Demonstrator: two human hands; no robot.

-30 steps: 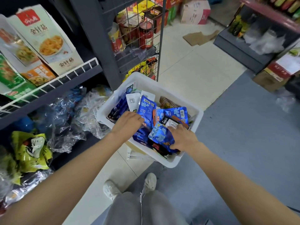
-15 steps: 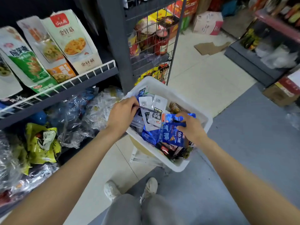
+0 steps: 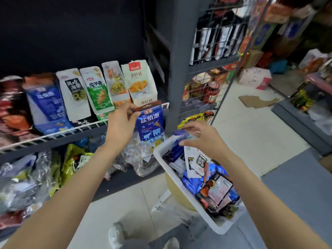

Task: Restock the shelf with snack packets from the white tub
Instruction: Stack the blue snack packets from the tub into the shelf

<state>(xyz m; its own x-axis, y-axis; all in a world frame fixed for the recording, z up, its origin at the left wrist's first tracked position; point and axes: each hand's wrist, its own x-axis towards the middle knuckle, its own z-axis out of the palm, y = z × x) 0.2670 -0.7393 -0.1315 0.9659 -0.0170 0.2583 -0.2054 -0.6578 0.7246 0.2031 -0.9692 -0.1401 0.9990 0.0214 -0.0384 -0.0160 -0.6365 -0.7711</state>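
The left hand is now out of the white tub, pinching a blue packet up by the shelf; the right hand hovers above the tub, fingers spread.

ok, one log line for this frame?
left hand: pinches blue packet top, raised by shelf | right hand: open, over white tub

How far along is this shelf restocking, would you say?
Early to midway, I'd guess. Display boxes already line the grey wire-fronted shelf. In hand: the left hand pinches a blue snack packet by its top, near the shelf. The right hand hovers open over the white plastic tub, which holds many packets.
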